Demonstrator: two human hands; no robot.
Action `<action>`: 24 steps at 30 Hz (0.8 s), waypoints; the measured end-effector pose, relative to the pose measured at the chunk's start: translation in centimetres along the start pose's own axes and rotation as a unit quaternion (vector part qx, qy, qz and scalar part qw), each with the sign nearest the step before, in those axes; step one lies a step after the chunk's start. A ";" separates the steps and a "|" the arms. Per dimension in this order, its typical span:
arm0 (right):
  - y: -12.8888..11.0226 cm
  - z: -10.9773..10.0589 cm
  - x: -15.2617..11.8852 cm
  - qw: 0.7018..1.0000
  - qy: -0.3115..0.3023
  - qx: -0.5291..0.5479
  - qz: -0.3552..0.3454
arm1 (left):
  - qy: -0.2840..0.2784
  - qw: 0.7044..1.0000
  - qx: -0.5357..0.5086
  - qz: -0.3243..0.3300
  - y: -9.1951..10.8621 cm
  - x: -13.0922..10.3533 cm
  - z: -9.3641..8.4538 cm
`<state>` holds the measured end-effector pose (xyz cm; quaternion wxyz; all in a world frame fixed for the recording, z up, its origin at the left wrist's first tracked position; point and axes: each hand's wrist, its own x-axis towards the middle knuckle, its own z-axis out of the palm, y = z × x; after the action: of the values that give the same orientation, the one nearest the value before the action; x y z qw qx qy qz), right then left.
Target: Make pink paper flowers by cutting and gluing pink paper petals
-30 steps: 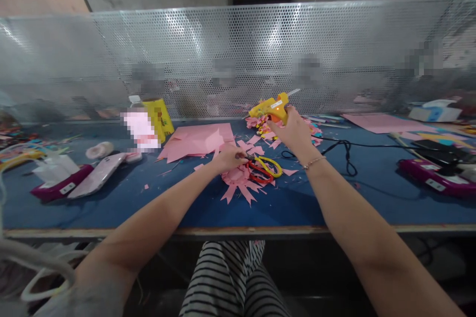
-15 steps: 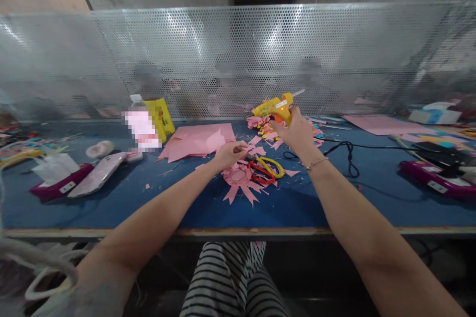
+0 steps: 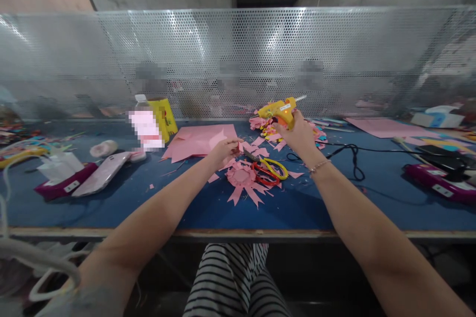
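My left hand (image 3: 224,152) is closed, pinching a small piece of pink paper (image 3: 240,147) at its fingertips. It hovers just above and behind a pink paper rosette (image 3: 241,176) with notched tails, which lies on the blue table. Closed around the handle of a yellow hot glue gun (image 3: 275,108), my right hand (image 3: 300,132) holds it over a heap of coloured paper scraps (image 3: 268,131). The gun's nozzle points left and a glue stick juts from its back. Scissors (image 3: 273,172) with red and yellow handles lie against the rosette's right side.
Pink paper sheets (image 3: 189,139) lie behind my left hand. A bottle (image 3: 140,100) and a yellow box (image 3: 168,120) stand at back left. Left are a phone (image 3: 102,174) and a purple power strip (image 3: 63,183). A black cord (image 3: 357,158) trails right. A perforated metal screen (image 3: 208,34) closes the back.
My left hand has drawn slightly left from the scraps by the scissors, and a pink paper piece now shows in its fingers. My right hand keeps its grip on the glue gun. The view shifted slightly.
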<state>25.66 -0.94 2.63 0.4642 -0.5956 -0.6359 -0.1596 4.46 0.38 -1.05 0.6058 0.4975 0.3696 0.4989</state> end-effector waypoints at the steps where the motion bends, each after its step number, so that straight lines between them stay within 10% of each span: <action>1: 0.0 0.0 0.0 1.000 -0.005 0.005 0.004 | -0.001 1.000 -0.006 -0.008 0.0 0.0 0.0; 24: -0.8 -0.2 0.4 0.981 -0.032 0.188 0.027 | 0.022 0.998 -0.056 0.014 0.4 -0.8 0.8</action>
<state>25.07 -1.03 3.31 0.5513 -0.5191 -0.6531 -0.0055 4.91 -0.54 -0.50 0.6171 0.4567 0.3477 0.5382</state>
